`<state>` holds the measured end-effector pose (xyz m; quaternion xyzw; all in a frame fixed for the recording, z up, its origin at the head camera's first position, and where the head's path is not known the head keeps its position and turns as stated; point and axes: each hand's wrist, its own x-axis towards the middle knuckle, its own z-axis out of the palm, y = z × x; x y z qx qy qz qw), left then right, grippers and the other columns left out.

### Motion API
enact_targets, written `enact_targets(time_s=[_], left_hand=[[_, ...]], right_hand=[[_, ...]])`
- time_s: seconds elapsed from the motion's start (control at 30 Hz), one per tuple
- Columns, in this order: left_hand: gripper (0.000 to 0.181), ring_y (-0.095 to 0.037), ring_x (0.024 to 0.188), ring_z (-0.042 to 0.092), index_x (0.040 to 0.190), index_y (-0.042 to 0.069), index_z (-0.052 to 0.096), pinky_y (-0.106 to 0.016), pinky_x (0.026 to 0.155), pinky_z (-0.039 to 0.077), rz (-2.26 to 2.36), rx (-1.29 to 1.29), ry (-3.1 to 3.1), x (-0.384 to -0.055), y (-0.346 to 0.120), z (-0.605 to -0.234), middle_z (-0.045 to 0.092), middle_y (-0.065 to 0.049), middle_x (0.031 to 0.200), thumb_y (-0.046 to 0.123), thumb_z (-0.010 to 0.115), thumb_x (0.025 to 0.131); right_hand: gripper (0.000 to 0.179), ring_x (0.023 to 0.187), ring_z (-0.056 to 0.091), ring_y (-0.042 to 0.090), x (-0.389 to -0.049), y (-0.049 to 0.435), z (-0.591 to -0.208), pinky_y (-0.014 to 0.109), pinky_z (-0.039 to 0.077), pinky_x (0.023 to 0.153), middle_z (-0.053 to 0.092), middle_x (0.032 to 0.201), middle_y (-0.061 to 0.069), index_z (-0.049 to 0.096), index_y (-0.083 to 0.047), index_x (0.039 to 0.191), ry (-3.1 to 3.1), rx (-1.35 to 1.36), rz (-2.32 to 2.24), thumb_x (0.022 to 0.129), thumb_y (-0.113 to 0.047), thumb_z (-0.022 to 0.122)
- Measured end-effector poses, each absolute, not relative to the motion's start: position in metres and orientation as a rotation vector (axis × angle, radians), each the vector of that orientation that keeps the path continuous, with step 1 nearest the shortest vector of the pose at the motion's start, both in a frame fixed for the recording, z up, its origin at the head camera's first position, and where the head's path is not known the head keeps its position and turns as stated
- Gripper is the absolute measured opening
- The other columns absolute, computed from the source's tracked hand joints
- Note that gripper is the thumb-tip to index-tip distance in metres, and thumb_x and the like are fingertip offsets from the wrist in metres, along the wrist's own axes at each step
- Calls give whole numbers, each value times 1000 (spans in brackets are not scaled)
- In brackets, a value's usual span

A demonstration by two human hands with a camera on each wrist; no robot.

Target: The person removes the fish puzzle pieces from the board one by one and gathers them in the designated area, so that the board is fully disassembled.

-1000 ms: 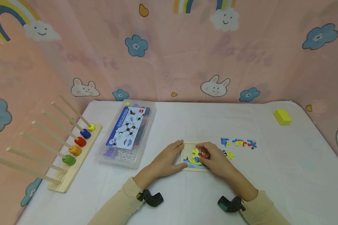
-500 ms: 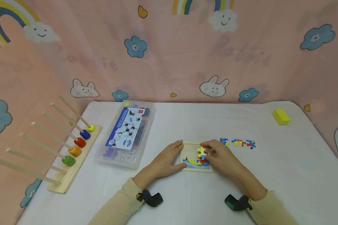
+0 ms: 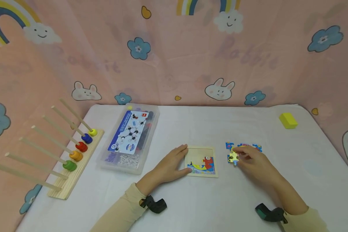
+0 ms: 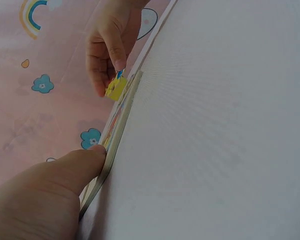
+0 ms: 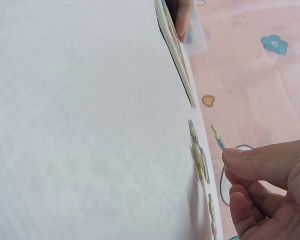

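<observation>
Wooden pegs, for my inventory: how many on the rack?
7, all on the rack: from the far end, pegs with a yellow ring, blue ring, red ring, orange ring and green ring, then two bare pegs. None looks hidden.

1 yellow-and-blue jigsaw piece (image 3: 233,157) is held above loose pieces (image 3: 229,146) beside a part-filled wooden tray (image 3: 198,153).

Right hand (image 5: 270,185) at lower right, thumb and fingers pinching a thin puzzle piece (image 5: 218,137) seen near edge-on, apart from loose pieces (image 5: 198,152) lying on white cloth (image 5: 90,120); shallow frame (image 5: 176,57) beyond, left hand (image 5: 184,19) partly visible beside it, pink backdrop (image 5: 245,65) behind.
</observation>
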<state>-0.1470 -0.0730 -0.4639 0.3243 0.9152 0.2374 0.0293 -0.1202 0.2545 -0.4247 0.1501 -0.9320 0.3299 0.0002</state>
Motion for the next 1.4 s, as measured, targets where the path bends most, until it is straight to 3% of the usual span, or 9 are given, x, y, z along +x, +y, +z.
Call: enact_targets(time_s=[0.07,0.17,0.4,0.53,0.8,1.17,1.4], left_hand=[[77,-21,143,27,145,2,36,-33,118,23,729,1005,2824,-147,-73,-464,30,-9,154,45,64,87],[77,-21,143,27,145,2,36,-33,118,23,722,1010,2825,-148,-73,-464,29,-9,154,45,63,87],[78,-21,143,26,145,2,35,-34,118,23,722,1006,2818,-148,-73,-463,29,-8,155,45,63,87],[78,-21,143,26,146,3,35,-34,118,23,719,999,2816,-148,-73,-463,28,-8,155,45,63,88],[77,-21,143,27,146,2,35,-35,118,23,732,999,2821,-147,-75,-462,29,-9,155,45,63,87],[78,-21,143,26,146,3,34,-33,119,22,717,999,2818,-148,-74,-463,28,-8,155,46,63,88],[78,-23,143,27,145,2,35,-36,117,27,755,993,2820,-146,-73,-462,30,-9,154,44,64,87]], right_hand=[[40,102,53,10,-118,263,-426,11,46,85,59,120,10,58,-6,125,-2922,464,1016,86,-8,67],[40,100,51,5,-116,273,-429,6,42,83,59,121,11,57,-6,125,-2929,443,995,87,-12,68],[42,102,52,17,-115,288,-435,3,39,78,55,124,17,56,-6,127,-2977,326,991,88,-14,67],[41,102,50,4,-114,292,-438,-2,35,79,56,124,16,57,-6,127,-2977,328,1005,87,-12,66],[41,94,41,-16,-115,294,-443,-2,36,77,57,120,16,57,-4,126,-2902,396,1060,86,-7,67],[42,93,39,-14,-114,296,-446,-4,33,78,56,116,16,58,-3,125,-2862,417,1084,84,-4,68],[42,97,36,-23,-113,297,-450,-6,31,81,56,118,17,57,-2,125,-2857,403,1104,85,-7,69]])
